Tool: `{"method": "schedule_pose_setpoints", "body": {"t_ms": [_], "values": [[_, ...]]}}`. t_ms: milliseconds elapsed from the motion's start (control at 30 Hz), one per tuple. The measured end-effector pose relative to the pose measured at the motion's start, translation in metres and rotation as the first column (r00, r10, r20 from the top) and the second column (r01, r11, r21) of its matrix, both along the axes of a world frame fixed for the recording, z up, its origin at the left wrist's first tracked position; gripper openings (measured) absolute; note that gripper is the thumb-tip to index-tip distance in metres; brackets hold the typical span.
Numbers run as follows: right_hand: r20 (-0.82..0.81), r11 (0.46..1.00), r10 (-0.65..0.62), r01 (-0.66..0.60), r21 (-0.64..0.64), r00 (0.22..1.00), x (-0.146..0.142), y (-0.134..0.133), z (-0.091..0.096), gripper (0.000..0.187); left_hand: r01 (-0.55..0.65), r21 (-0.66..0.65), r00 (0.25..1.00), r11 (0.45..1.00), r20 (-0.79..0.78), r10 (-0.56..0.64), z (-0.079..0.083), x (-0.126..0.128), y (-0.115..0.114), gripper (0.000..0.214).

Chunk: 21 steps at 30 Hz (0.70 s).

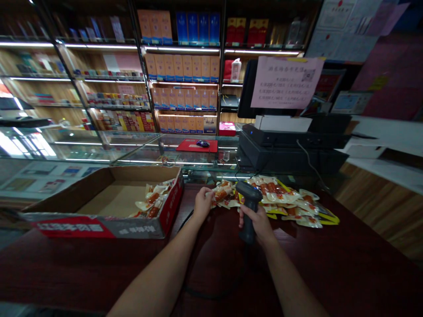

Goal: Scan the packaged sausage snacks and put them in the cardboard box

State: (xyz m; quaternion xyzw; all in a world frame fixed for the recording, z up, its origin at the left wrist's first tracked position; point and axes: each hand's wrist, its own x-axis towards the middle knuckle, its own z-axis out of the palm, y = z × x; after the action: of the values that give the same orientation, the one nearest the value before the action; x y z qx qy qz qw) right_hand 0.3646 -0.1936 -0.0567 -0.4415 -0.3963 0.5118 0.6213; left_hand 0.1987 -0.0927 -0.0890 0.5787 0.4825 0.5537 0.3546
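My right hand (pixel 259 223) is wrapped round the handle of a dark barcode scanner (pixel 248 200), whose head points toward a snack packet. My left hand (pixel 202 203) pinches that sausage snack packet (pixel 222 192) at its near end, just left of the scanner head. A pile of similar packets (pixel 294 202) lies on the dark red counter (pixel 346 264) behind and right of the scanner. The scanner's cable loops down across the counter between my forearms.
An open cardboard box (pixel 109 220) with a few packets in its right corner stands at the left. A black register and monitor (pixel 291 145) with a taped paper notice stand behind the pile. A glass display case and lit shelves of boxed goods fill the back.
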Motion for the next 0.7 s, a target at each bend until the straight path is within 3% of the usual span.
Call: {"method": "schedule_pose_setpoints", "body": {"t_ms": [133,233,367,700], "values": [[-0.003,1.000,0.015,-0.015,-0.009,1.000,-0.001,0.000,0.001,0.032,-0.115,-0.015,0.956,0.993,0.271,0.115,0.000,-0.006,0.007,0.020],[0.017,0.998,0.050,-0.049,-0.038,0.999,-0.004,-0.001,0.001,0.035,-0.204,-0.014,0.905,0.979,0.379,0.194,-0.003,-0.009,0.012,0.021],[0.038,0.995,0.073,-0.070,-0.069,0.997,-0.006,-0.003,0.000,0.043,-0.259,-0.017,0.873,0.966,0.425,0.241,-0.007,-0.010,0.015,0.021],[0.051,0.993,0.099,-0.096,-0.067,0.994,-0.009,-0.004,0.002,0.036,-0.276,-0.020,0.872,0.961,0.415,0.259,-0.016,-0.011,0.024,0.020]]}}
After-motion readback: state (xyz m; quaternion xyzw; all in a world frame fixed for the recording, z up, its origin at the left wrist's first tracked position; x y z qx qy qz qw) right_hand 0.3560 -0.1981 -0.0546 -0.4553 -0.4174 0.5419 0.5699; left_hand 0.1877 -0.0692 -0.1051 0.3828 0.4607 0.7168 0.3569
